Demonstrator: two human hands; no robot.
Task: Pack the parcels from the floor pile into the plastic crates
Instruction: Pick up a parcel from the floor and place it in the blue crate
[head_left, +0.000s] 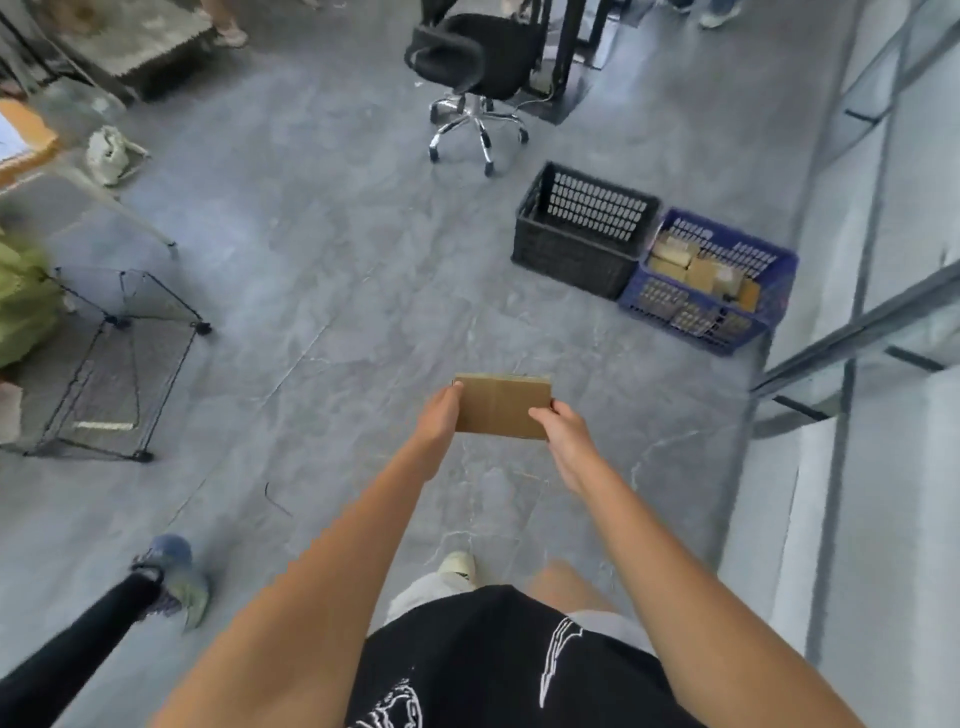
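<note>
Soft, even daylight fills the scene and is brightest to the right of the blue crate (711, 280), where the pale wall and glass panels look washed out, while the grey floor (322, 291) carries only a faint sheen and weak shadows, the darkest one under the office chair (475, 67) beyond the crate. Wide-angle distortion bends the straight frame lines right of the crate and stretches the forearms near the bottom edge. Far left of the crate the green bundle (23, 296) smears with motion blur, the forearm edges show jagged artefacts, and detail is soft throughout.
</note>
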